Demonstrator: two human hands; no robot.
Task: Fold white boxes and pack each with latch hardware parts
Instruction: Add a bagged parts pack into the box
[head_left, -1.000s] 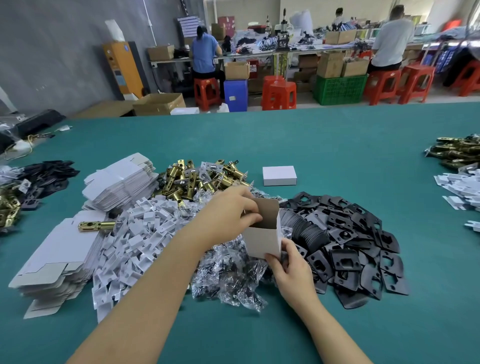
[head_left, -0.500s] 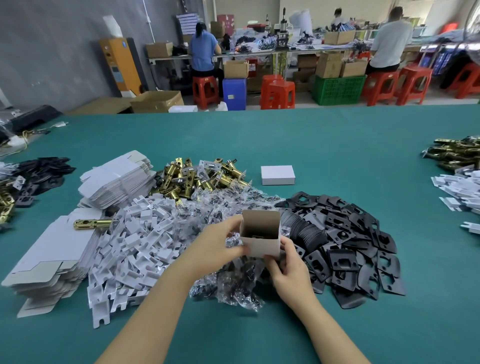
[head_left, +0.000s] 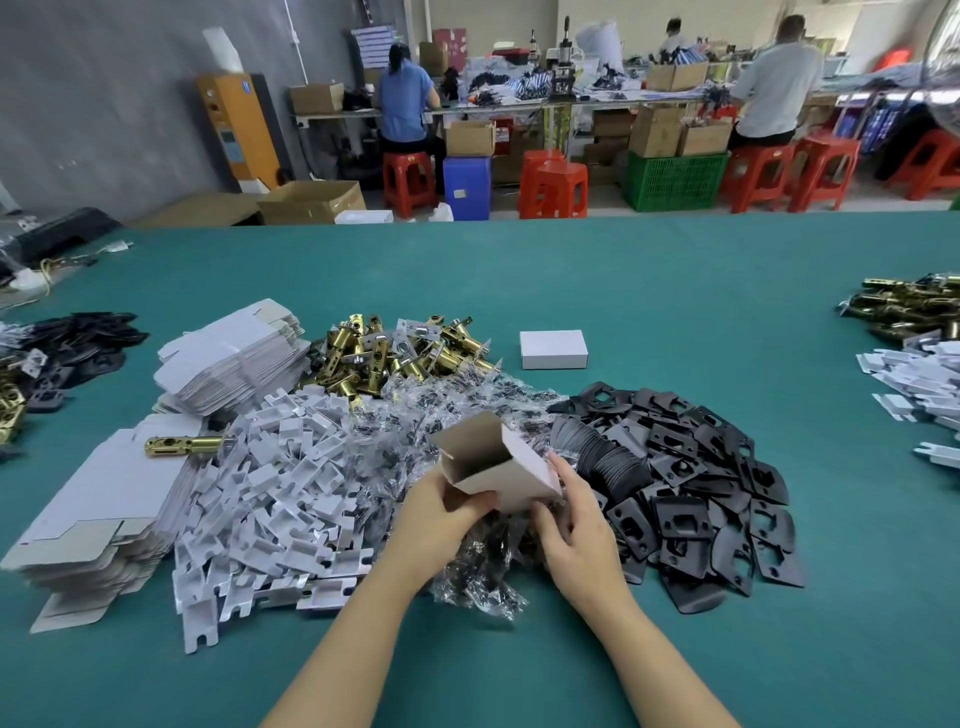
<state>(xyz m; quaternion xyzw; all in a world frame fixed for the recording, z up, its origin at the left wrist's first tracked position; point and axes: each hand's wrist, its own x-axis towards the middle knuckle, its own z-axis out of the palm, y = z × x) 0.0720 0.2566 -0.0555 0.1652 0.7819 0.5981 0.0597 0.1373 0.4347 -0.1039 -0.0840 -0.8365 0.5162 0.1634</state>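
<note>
I hold a small white box (head_left: 511, 470) over the parts heaps, tilted so its open end faces up and left. My left hand (head_left: 441, 512) grips its lower left edge. My right hand (head_left: 574, 519) holds its right side, fingers curled round it. Under it lie clear bags of screws (head_left: 457, 415). Black strike plates (head_left: 691, 483) are heaped to the right, white card inserts (head_left: 280, 493) to the left, brass latch bolts (head_left: 395, 351) behind. Flat box blanks (head_left: 88, 525) are stacked at the left, and a second stack (head_left: 234, 356) stands further back. A closed white box (head_left: 553, 349) sits beyond.
One brass latch (head_left: 184, 445) lies on the near blank stack. More brass parts (head_left: 909, 306) and white inserts (head_left: 919, 379) sit at the right edge, black plates (head_left: 78, 343) at the far left. The green table (head_left: 675, 270) stretches back to seated workers.
The box went from upright with its mouth up to tilted left. My left hand dropped from the rim to the lower left edge; my right hand shifted up its right side.
</note>
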